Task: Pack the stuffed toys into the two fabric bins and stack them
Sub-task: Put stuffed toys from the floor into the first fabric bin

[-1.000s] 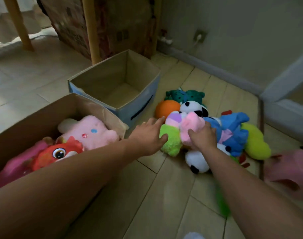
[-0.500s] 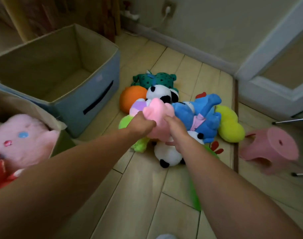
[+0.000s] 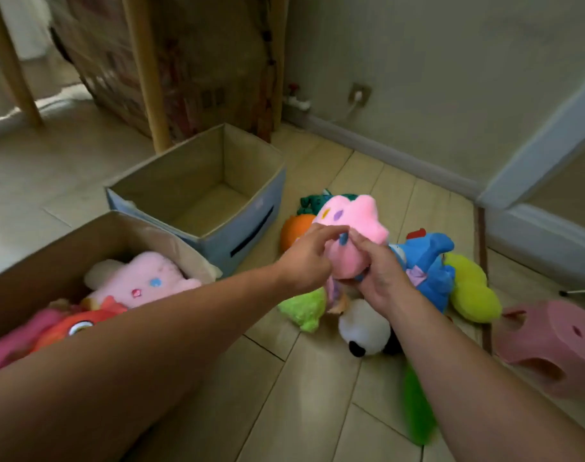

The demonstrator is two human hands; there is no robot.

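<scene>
Two fabric bins are sitting on the floor (image 3: 301,395): near bin (image 3: 51,258) w/ pink & red toys already lying in it, far blue bin (image 3: 251,228) holding nothing visible. Toy pile (image 3: 434,271) is lying just right of the bins. Pink plush (image 3: 351,235) is being held above the pile, btwn both hands. Left hand (image 3: 304,261) & right hand (image 3: 381,278) are both gripping it, fingers (image 3: 324,230) curled round its lower part.
</scene>
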